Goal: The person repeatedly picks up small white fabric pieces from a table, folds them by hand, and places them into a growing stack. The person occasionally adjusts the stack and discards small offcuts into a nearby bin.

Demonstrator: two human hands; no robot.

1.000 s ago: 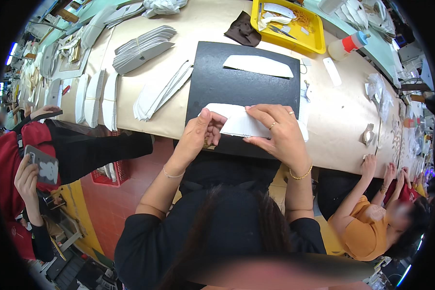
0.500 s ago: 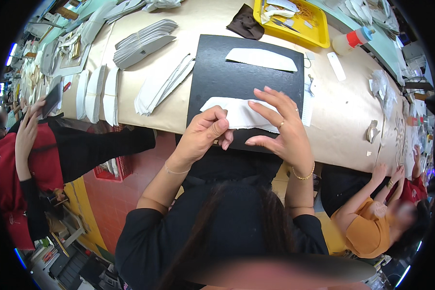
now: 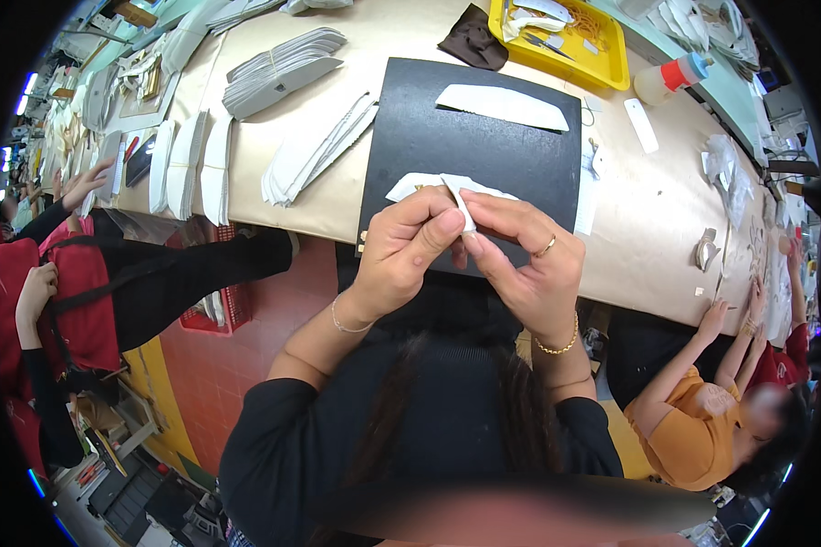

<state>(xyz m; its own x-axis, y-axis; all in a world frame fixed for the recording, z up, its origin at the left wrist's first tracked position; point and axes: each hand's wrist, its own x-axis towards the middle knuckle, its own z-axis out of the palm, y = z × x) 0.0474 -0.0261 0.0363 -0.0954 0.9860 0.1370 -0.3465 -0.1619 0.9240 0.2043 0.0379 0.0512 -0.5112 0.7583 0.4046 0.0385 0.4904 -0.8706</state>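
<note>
A long workbench covered in tan paper runs across the far side of the scene, with a black mat lying on it in front of the person. Both hands have come up off the mat since a second ago, when they lay flat pressing a white cut piece against it. Now the left hand and right hand meet above the mat's near edge, fingers curled, thumbs and forefingers pinching one folded-up corner of that piece (its remainder lies on the mat just behind the knuckles). From that change I judge the work has gone from smoothing to peeling or folding at the edge. A second white strip rests farther back on the mat; a yellow tray sits far right.
</note>
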